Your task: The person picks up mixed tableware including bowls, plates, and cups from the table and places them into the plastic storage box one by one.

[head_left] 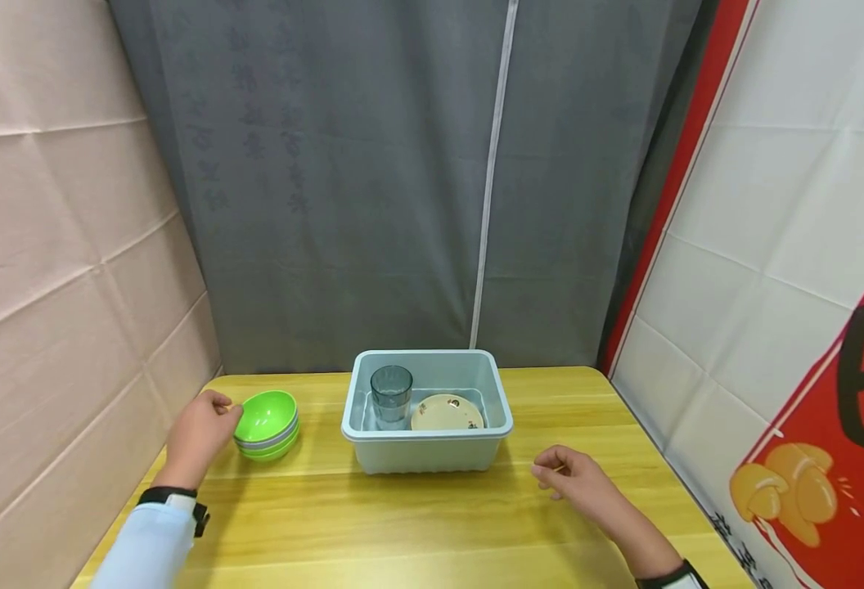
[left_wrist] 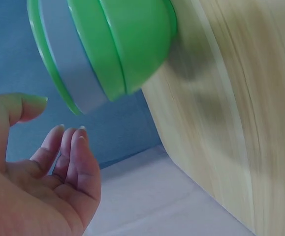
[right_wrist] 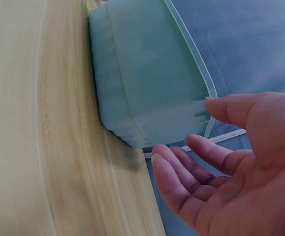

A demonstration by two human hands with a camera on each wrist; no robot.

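Note:
A stack of several bowls (head_left: 267,421), green with a grey one among them, stands upright at the left of the table. My left hand (head_left: 204,429) hovers just left of the stack; in the left wrist view a gap shows between its loosely bent fingers (left_wrist: 85,169) and the bowl rims. Farther right, a light blue-green plastic basin (head_left: 425,454) holds a clear grey-tinted glass (head_left: 391,393) and a cream plate (head_left: 447,413) with a small printed pattern. My right hand (head_left: 575,481) is held over the table to the basin's right, fingers relaxed, nothing in them.
The wooden table (head_left: 402,523) ends at a grey curtain (head_left: 344,204) behind the basin. A pale cloth wall (head_left: 64,286) runs close along the left, and a white wall with red printing (head_left: 771,204) borders the right edge.

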